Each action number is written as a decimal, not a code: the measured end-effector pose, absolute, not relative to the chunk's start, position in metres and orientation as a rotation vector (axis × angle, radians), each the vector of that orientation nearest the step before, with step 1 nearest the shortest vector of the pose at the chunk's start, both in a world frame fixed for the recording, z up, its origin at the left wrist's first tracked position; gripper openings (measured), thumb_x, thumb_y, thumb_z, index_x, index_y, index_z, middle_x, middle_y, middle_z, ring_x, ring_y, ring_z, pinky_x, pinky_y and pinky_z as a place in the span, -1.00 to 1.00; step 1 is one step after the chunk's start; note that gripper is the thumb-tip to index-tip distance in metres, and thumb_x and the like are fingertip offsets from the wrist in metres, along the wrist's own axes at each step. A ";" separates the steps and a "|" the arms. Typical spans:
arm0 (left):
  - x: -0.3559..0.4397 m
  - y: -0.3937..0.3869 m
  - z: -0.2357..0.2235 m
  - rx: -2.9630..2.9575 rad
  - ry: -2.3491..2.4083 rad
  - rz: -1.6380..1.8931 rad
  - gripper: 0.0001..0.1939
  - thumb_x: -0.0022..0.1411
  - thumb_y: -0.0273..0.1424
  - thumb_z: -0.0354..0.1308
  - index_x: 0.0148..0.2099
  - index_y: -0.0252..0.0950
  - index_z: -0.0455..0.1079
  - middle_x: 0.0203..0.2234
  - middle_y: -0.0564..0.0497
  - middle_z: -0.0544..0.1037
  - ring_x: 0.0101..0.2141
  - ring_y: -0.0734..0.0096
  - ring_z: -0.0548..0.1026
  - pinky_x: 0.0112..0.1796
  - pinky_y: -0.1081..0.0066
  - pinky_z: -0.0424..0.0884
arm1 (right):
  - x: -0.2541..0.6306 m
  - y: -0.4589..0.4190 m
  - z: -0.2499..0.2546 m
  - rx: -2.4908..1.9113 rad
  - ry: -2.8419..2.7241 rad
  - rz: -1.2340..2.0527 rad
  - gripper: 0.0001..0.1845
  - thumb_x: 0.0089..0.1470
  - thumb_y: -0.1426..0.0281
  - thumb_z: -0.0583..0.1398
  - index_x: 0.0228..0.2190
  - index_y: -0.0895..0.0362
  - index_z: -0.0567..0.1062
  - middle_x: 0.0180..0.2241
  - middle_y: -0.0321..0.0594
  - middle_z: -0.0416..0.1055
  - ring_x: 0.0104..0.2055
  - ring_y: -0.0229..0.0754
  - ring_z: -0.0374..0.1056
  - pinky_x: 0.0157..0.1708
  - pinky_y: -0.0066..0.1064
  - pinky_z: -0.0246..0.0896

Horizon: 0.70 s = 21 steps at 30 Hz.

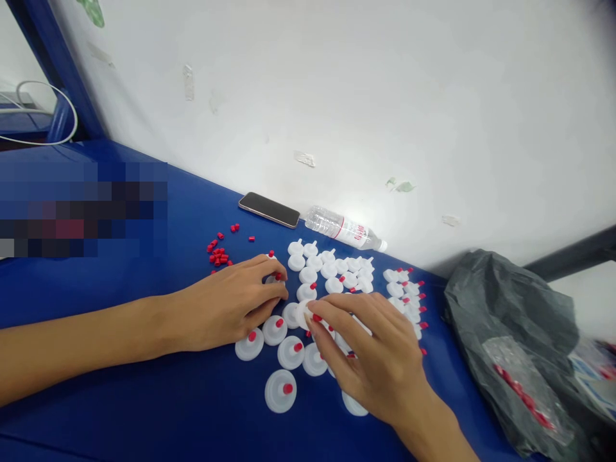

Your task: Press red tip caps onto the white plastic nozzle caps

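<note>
My right hand (370, 340) pinches a round white plastic cap with a red tip (303, 314) between thumb and index finger, above other such caps. My left hand (245, 292) rests on the table to the left, its fingers curled and drawn together near a red-tipped white cap (273, 278); anything in its grip is hidden. Between and below the hands lie several white caps with red tips, one of them a nearer cap (280, 391). Beyond my right hand are white caps without red tips (308, 274). Small red plugs (219, 256) are scattered past my left hand.
A phone (269, 210) and a clear plastic bottle (344, 228) lie along the wall at the back of the blue table (168, 410). More red-tipped caps (407, 292) form a group at the right. A dark plastic bag (510, 301) with a clear packet (527, 391) stands beyond the right edge.
</note>
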State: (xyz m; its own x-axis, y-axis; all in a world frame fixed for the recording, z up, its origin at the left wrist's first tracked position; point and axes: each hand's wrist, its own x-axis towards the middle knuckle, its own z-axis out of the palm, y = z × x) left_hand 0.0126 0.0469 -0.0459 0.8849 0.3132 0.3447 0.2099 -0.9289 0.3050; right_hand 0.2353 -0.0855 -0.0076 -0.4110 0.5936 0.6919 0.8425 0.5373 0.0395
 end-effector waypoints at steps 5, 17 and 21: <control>0.012 0.047 -0.046 2.800 0.395 0.595 -0.69 0.59 -0.48 -0.07 0.01 -0.29 0.53 0.05 -0.16 0.49 0.02 0.13 0.50 -0.05 0.17 0.52 | 0.236 -0.086 -0.009 -1.194 -2.169 -0.493 -0.89 0.42 0.50 0.25 -0.12 0.15 0.62 -0.23 -0.23 0.62 -0.28 -0.22 0.49 -0.25 -0.32 0.26; 0.013 0.047 -0.044 2.808 0.384 0.592 -0.67 0.58 -0.50 -0.07 0.02 -0.27 0.55 0.04 -0.16 0.50 0.01 0.14 0.51 -0.06 0.21 0.53 | 0.236 -0.086 -0.010 -1.218 -2.187 -0.490 -0.88 0.44 0.47 0.23 -0.12 0.14 0.61 -0.23 -0.23 0.62 -0.29 -0.21 0.48 -0.24 -0.31 0.24; 0.014 0.047 -0.046 2.822 0.365 0.636 -0.67 0.58 -0.53 -0.06 0.02 -0.27 0.56 0.04 -0.16 0.52 0.05 0.13 0.52 0.09 0.13 0.51 | 0.235 -0.086 -0.010 -1.219 -2.196 -0.476 -0.88 0.44 0.47 0.23 -0.12 0.13 0.61 -0.24 -0.25 0.61 -0.28 -0.21 0.49 -0.22 -0.30 0.25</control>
State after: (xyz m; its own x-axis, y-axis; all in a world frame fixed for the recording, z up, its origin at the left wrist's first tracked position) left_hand 0.0136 0.0475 -0.0464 0.8752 0.2879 0.3888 0.1902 -0.9437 0.2705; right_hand 0.2354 -0.0860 -0.0101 -0.4169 0.6481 0.6373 0.8538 0.5197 0.0300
